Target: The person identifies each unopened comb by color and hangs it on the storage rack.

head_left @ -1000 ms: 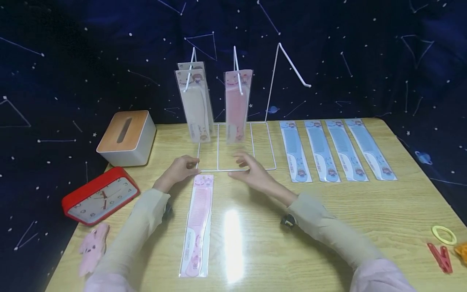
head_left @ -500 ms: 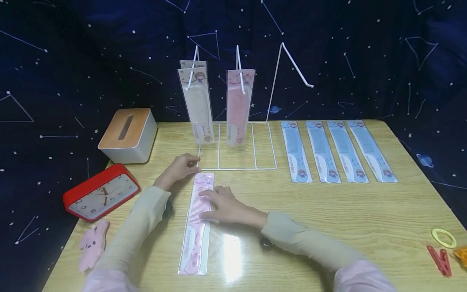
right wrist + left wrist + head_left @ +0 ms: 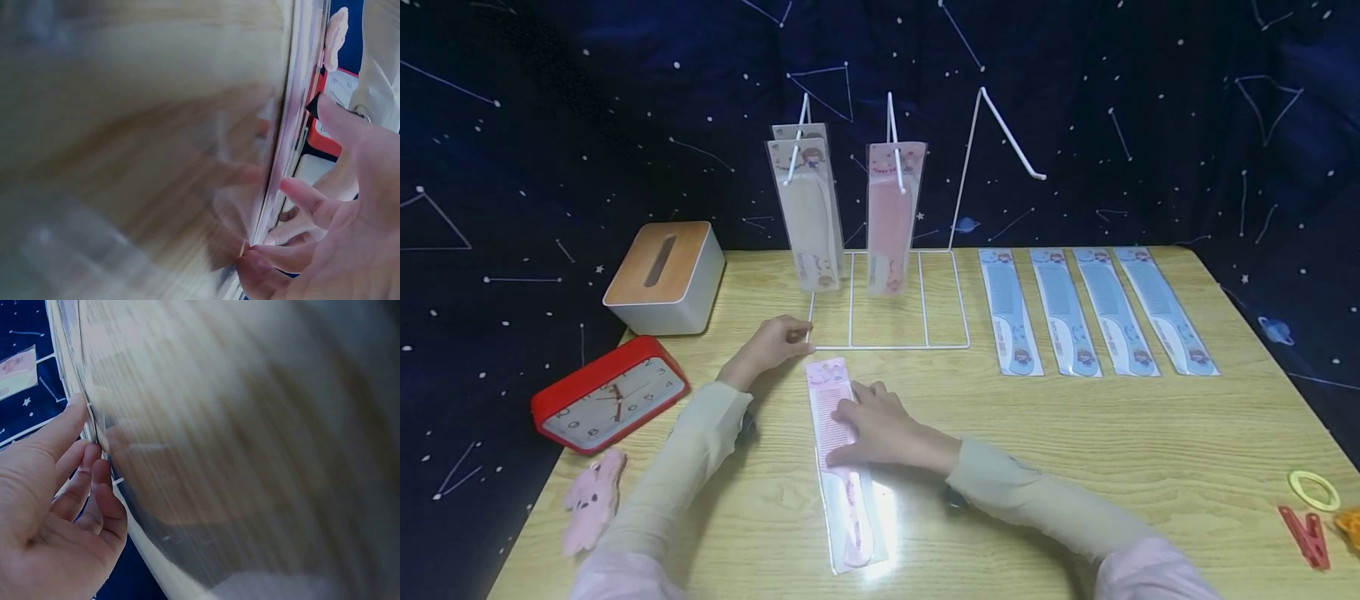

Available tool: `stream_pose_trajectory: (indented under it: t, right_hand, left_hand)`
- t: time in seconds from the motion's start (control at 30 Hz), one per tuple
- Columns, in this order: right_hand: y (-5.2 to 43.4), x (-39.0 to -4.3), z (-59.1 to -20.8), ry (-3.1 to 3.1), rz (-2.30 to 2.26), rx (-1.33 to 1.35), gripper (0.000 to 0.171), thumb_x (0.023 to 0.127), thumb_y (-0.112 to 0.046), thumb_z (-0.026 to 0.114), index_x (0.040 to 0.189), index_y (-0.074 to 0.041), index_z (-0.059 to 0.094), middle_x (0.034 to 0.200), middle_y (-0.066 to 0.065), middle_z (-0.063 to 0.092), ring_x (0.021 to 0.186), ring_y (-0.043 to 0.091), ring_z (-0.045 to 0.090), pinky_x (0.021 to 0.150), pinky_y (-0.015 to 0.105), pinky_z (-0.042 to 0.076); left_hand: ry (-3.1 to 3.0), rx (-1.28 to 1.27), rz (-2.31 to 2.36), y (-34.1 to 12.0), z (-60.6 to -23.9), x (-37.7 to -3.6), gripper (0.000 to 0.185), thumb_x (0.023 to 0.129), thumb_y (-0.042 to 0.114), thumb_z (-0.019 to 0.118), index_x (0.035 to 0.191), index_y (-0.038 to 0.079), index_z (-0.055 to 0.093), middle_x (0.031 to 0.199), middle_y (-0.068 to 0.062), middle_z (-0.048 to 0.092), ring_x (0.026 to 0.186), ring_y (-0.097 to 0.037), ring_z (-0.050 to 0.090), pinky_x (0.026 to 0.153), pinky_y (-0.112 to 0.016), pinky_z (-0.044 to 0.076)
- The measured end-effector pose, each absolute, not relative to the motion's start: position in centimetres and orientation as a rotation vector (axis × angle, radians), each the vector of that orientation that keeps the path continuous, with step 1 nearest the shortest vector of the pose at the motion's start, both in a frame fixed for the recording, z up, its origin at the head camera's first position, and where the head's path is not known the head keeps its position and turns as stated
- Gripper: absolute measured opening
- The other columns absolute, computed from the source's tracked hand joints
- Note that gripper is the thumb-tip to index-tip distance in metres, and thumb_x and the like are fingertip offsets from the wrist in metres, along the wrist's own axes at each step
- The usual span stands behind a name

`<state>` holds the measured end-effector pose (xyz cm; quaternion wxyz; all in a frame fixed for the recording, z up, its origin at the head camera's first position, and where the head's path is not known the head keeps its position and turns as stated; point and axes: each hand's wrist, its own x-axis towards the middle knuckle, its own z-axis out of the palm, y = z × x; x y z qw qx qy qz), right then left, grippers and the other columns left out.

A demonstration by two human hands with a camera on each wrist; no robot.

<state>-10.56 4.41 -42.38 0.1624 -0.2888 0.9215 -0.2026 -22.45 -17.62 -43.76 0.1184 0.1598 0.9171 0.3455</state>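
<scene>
A white wire display rack (image 3: pixel 893 347) stands at the back of the table, and my left hand (image 3: pixel 772 343) pinches the front left corner of its base. In the left wrist view the fingertips (image 3: pixel 78 406) meet at the wire. In front of the rack lies a pink comb (image 3: pixel 831 417) in a clear packet, slightly slanted. My right hand (image 3: pixel 880 429) rests over its upper half, with the fingers relaxed and touching the packet. White packaged combs (image 3: pixel 808 221) hang on the rack's left hook, and a pink packaged comb (image 3: pixel 891 217) hangs on the middle hook.
Several blue packaged combs (image 3: pixel 1090 308) lie in a row right of the rack. On the left are a tissue box (image 3: pixel 658 279), a red clock (image 3: pixel 610 396) and a pink plush toy (image 3: pixel 593 500). A yellow ring (image 3: pixel 1313 490) and a red clip (image 3: pixel 1305 536) lie far right.
My right hand has moved from the rack's front edge down onto the pink comb. The comb has shifted right and turned, its lower end swinging right. My left hand stays at the rack.
</scene>
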Motion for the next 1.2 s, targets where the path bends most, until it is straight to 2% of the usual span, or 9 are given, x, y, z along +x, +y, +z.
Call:
stream_pose_trajectory:
  t: [0.17,0.4,0.47,0.6,0.77,0.93,1.0,1.1,1.2]
  right_hand:
    - [6.6,-10.5,-42.2,2.643,-0.584,-0.814,0.064,0.066,-0.047,0.082,0.116,-0.012,0.061,0.142,0.023,0.04,0.116,0.037,0.041,0.091,0.048,0.041]
    - [9.6,-10.7,-41.6,2.565,-0.75,-0.697,0.063,0.068,-0.013,0.082,0.126,-0.006,0.058,0.141,0.026,0.038,0.115,0.04,0.037,0.087,0.048,0.045]
    - [10.2,-10.7,-41.4,2.55,-0.797,-0.677,0.065,0.067,-0.006,0.081,0.128,-0.004,0.057,0.141,0.027,0.038,0.119,0.043,0.036,0.09,0.052,0.044]
    - [11.0,-10.9,-41.6,2.549,-0.819,-0.63,0.067,0.067,-0.006,0.08,0.129,-0.006,0.056,0.139,0.023,0.04,0.117,0.042,0.039,0.091,0.054,0.044]
    - [11.3,-11.1,-41.7,2.516,-0.879,-0.538,0.071,0.065,-0.003,0.08,0.131,-0.009,0.055,0.13,0.018,0.044,0.11,0.035,0.043,0.089,0.049,0.047]
    - [11.7,-11.1,-41.7,2.423,-1.001,-0.51,0.071,0.068,0.002,0.076,0.133,-0.01,0.052,0.124,0.02,0.051,0.093,0.026,0.054,0.072,0.034,0.054]
    - [12.0,-11.0,-41.6,2.376,-1.043,-0.52,0.071,0.07,0.002,0.073,0.135,-0.012,0.049,0.125,0.021,0.052,0.088,0.025,0.057,0.066,0.032,0.055]
    - [12.2,-10.7,-41.4,2.331,-1.104,-0.563,0.071,0.074,0.003,0.071,0.138,-0.012,0.046,0.134,0.023,0.048,0.1,0.031,0.057,0.076,0.04,0.056]
    - [12.3,-10.3,-40.7,2.33,-1.172,-0.582,0.073,0.075,0.003,0.07,0.14,-0.015,0.042,0.142,0.019,0.043,0.113,0.036,0.053,0.088,0.049,0.053]
  left_hand:
    - [2.665,0.452,1.01,-17.6,-43.6,-22.4,0.05,0.088,0.014,0.067,0.131,-0.007,0.051,0.128,-0.025,0.054,0.118,-0.04,0.052,0.103,-0.047,0.043]
    - [2.648,0.47,1.016,-17.7,-43.5,-22.5,0.051,0.089,0.015,0.066,0.131,-0.008,0.05,0.127,-0.025,0.054,0.119,-0.041,0.052,0.103,-0.046,0.044]
    - [2.646,0.472,1.016,-17.8,-43.4,-22.5,0.05,0.089,0.015,0.066,0.131,-0.008,0.05,0.127,-0.025,0.054,0.118,-0.041,0.052,0.102,-0.046,0.044]
    - [2.641,0.469,1.033,-17.8,-43.4,-22.5,0.05,0.089,0.015,0.066,0.131,-0.008,0.05,0.128,-0.025,0.054,0.119,-0.04,0.052,0.102,-0.046,0.044]
    - [2.623,0.453,1.044,-17.8,-43.5,-22.6,0.051,0.09,0.016,0.066,0.132,-0.007,0.05,0.129,-0.023,0.054,0.12,-0.039,0.051,0.104,-0.045,0.043]
    - [2.632,0.448,1.044,-17.8,-43.6,-22.6,0.051,0.089,0.015,0.066,0.132,-0.007,0.05,0.127,-0.023,0.054,0.119,-0.039,0.051,0.103,-0.046,0.044]
    - [2.631,0.454,1.042,-17.8,-43.7,-22.6,0.051,0.09,0.015,0.066,0.132,-0.008,0.049,0.128,-0.024,0.054,0.119,-0.039,0.051,0.103,-0.046,0.043]
    - [2.625,0.441,1.05,-17.7,-43.7,-22.5,0.051,0.09,0.016,0.066,0.132,-0.007,0.049,0.129,-0.023,0.054,0.12,-0.039,0.051,0.104,-0.046,0.043]
    - [2.629,0.442,1.044,-17.7,-43.7,-22.5,0.051,0.09,0.016,0.066,0.132,-0.007,0.049,0.129,-0.024,0.054,0.12,-0.039,0.051,0.104,-0.046,0.043]
